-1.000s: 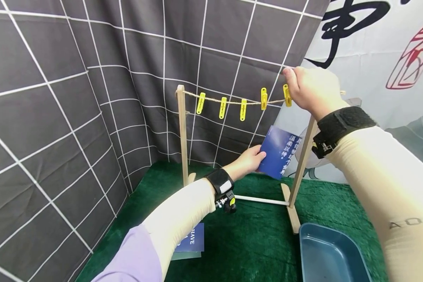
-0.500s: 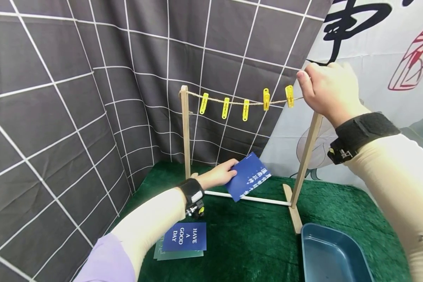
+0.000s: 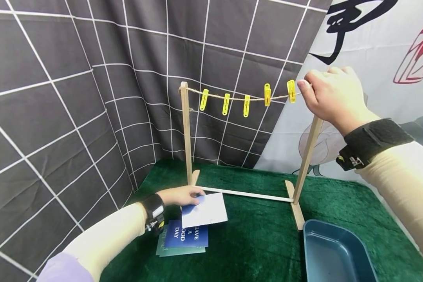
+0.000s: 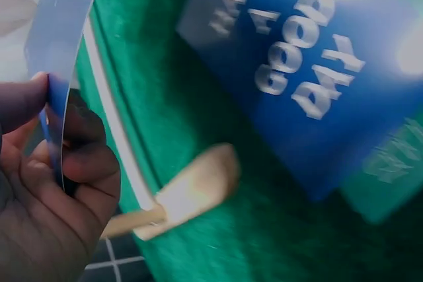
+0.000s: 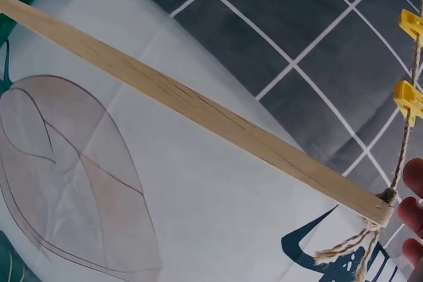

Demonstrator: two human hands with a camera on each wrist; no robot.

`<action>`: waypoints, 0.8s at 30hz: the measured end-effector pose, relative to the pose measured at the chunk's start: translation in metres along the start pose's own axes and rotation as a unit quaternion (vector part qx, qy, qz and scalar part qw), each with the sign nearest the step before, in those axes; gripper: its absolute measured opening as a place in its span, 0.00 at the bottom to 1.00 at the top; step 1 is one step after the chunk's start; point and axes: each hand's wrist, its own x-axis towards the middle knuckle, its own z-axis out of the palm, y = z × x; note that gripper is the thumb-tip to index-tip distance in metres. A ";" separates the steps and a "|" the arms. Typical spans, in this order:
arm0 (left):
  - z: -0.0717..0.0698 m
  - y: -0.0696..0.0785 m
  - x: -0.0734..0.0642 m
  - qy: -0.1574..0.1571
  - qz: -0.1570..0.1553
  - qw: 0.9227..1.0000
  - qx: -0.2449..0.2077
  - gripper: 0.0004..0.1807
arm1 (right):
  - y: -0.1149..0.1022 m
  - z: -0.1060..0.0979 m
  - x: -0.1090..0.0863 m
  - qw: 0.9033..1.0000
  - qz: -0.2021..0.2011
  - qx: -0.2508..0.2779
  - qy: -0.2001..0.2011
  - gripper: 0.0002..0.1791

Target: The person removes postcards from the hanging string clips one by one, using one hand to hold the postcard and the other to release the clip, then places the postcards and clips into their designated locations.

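Observation:
A blue card [image 3: 208,211] is pinched between the thumb and fingers of my left hand [image 3: 182,196], its surface pale with glare in the head view. It hangs just above a blue card reading HAVE A GOOD DAY [image 3: 188,235], which lies over a green card [image 3: 185,252]. In the left wrist view the held card [image 4: 61,44] appears nearly edge-on. My right hand [image 3: 333,94] is raised by the top of the right wooden post [image 3: 308,156]. Its loosely bent fingertips [image 5: 413,212] are beside the twine [image 5: 402,150], with nothing seen between them.
Several yellow clothespins [image 3: 246,105] hang along the twine between the right post and the left post [image 3: 186,133]. A white bar [image 3: 246,193] joins the stand's feet. A blue basin [image 3: 311,231] sits at front right on the green cloth [image 3: 253,239].
My left hand has carried the blue card down and left from below the twine to the cards on the cloth. The right hand has shifted right, away from the rightmost clothespin.

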 end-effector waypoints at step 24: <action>0.044 -0.057 -0.041 0.055 -0.090 0.956 0.272 0.14 | -0.005 0.008 -0.024 0.979 -0.152 0.020 0.131 0.28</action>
